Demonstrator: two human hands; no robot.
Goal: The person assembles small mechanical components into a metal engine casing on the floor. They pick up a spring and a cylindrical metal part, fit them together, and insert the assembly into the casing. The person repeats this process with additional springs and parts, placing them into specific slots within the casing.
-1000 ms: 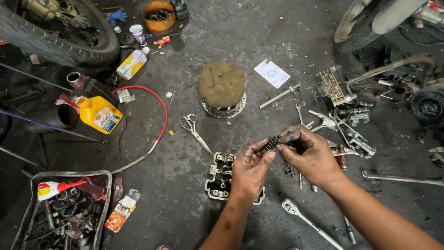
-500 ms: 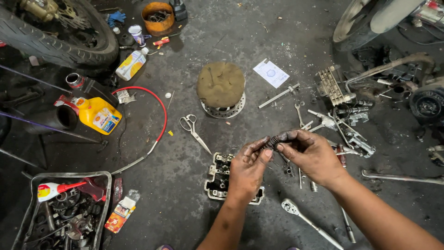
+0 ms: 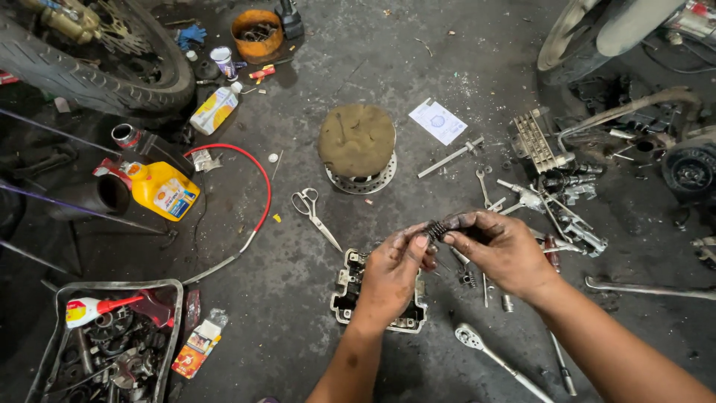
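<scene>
Now 2 hands: L hand point(image 3: 391, 270) + R hand point(image 3: 501, 250) grip spring point(image 3: 437, 229).

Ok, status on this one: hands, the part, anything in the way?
Left hand and right hand both pinch a small dark coil spring. Held above the metal engine cover on the floor. Nothing between the hands.

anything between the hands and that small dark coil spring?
Nothing visible. The left hand and right hand both pinch the small dark coil spring directly with bare fingers, above the grey metal engine cover on the floor.
</scene>
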